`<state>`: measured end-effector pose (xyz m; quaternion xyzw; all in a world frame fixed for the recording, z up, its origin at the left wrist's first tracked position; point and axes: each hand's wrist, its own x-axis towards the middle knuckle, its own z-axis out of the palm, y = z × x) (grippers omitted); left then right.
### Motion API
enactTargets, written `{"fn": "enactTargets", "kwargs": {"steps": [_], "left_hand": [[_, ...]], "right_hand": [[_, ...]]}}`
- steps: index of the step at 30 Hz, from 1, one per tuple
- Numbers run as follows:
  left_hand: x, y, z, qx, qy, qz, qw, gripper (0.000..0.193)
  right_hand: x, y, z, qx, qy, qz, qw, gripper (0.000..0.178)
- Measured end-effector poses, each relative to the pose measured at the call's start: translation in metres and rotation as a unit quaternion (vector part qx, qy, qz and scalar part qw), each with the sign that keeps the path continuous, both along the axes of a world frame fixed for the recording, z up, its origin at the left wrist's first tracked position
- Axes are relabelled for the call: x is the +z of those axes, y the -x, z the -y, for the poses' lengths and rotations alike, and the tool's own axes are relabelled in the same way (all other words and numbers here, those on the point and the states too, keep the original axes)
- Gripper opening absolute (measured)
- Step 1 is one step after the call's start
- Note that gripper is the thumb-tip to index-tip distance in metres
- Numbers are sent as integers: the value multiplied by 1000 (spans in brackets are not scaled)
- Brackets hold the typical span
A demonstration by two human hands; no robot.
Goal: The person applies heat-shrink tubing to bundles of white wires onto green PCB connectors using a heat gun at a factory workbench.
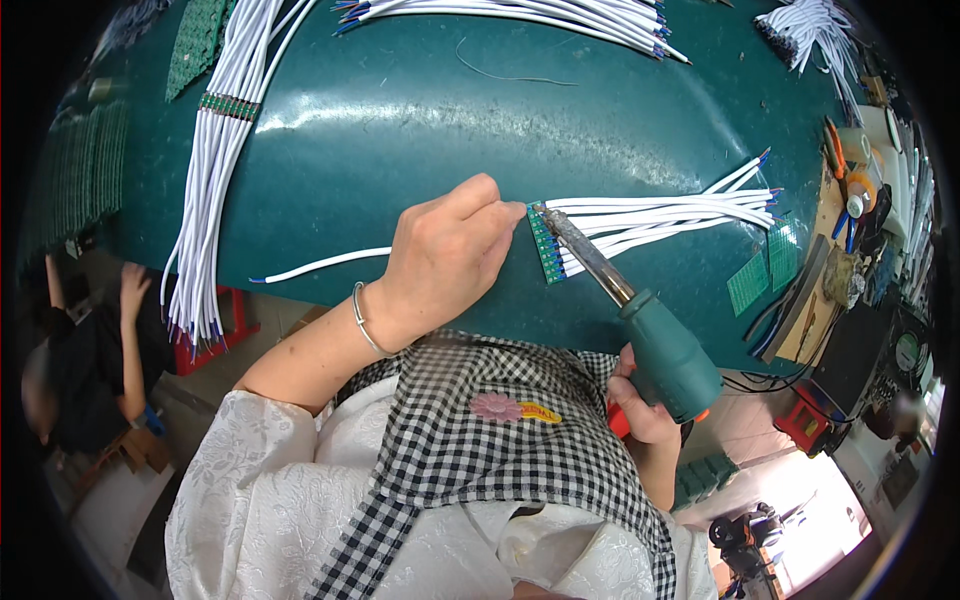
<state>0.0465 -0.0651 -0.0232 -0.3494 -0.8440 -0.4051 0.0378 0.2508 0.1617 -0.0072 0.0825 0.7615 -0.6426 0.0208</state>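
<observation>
Right hand (645, 405) gripping soldering iron (640, 320), tip at green strip (545, 245).

One teal-handled soldering iron (640, 330), one narrow green circuit strip (545, 245), one loose white wire (320, 265), four bundles of white wires on one green desk (400, 110); individual wires too many to count.

Bright, even overhead light fills the scene, throwing a white streak of glare across the green work mat (420, 110). Fisheye distortion bends the edges, corners fall black, and the lower right floor is overexposed.
</observation>
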Motion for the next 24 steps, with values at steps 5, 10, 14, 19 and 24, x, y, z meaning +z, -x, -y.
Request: {"fn": "enactTargets", "kwargs": {"steps": [5,10,14,19,24], "left_hand": [[0,0,-1,6,-2,-5,1000,20],[0,0,1,0,9,-12,1000,21],[1,0,1,-2,18,-13,1000,21],[1,1,1,0,18,-13,1000,20],[5,0,-1,8,27,-21,999,19]], "right_hand": [[-2,-7,-3,-2,-54,-16,998,36],[16,10,3,-128,173,-60,975,72],[10,29,-4,-96,96,-117,984,75],[1,43,-5,-98,54,-144,983,77],[-11,49,-6,-74,41,-170,982,76]]}}
